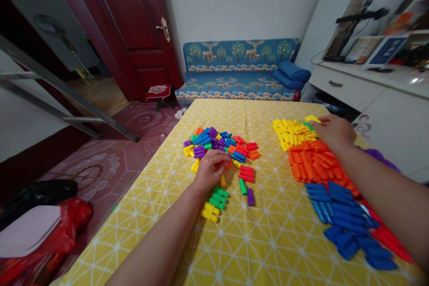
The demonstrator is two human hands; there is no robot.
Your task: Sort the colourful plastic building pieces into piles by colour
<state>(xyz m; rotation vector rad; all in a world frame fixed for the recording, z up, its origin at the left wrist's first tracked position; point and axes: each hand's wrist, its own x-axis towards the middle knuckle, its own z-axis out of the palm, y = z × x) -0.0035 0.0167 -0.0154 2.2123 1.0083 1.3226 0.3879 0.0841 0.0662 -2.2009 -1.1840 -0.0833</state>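
the left hand (212, 167) bends over the near edge of a mixed pile (213, 132) of small plastic pieces, its fingers curled down and drawn fairly narrow; whether it grips any of them cannot be told, as the fingertips are partly hidden. the pile spreads beyond and to the right of that hand, with purple, blue, green, yellow, orange and red pieces lying at all angles. to the right of the left hand are a red cluster (247, 174), a single green piece (243, 186) and a purple piece (250, 197); closer to the person than the hand, beside its wrist, lie a green cluster (219, 198) and a yellow cluster (210, 211). the right hand (333, 133) reaches to the far end of a yellow group (291, 133), thumb and fingers close together at a yellow piece (313, 119), though whether they pinch it cannot be told. nearer the person than the right hand come an orange group (311, 161) and then a blue group (346, 214), while a red group (390, 237) is partly covered by the right forearm (372, 178) and purple pieces (377, 157) show just past it. under both hands is the counter (268, 241), covered in a yellow cloth with white lines; well beyond them stands a blue patterned sofa (228, 81).
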